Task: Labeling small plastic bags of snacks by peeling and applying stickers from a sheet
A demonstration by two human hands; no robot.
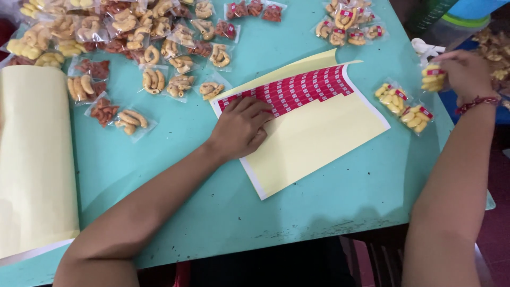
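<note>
Lying along the left edge of the worktop (pixel 175 212), a pale yellow roll (pixel 32 159) of backing paper sits well apart from both hands, seemingly parked out of the way. Above and right of it spreads a loose heap of snack bags (pixel 133 37), small clear packets of curled and reddish snacks, most of them without a red sticker on top; they appear to be the unlabelled stock, kept within reach of the left arm.

Near the middle lies the sticker sheet (pixel 319 133), yellow backing with rows of red stickers (pixel 297 90) along its upper part and one corner of a layer curled up behind. The left hand (pixel 239 127) rests palm down on the sheet's left end, which probably pins it flat. Its fingers (pixel 260 109) are bent together with their tips on the lowest row of red stickers, at the row's left part; I judge they are picking at one, though whether a sticker is already lifted cannot be told.

Further right, two bags (pixel 406 106) of yellow snacks with red stickers lie just beside the sheet's right edge, and more stickered bags (pixel 348 26) gather at the top of the worktop, likely the finished ones.

At the far right the right hand (pixel 465 72) holds a held bag (pixel 433 77) of yellow snacks off the worktop's edge, fingers closed on it, red sticker at its top.
</note>
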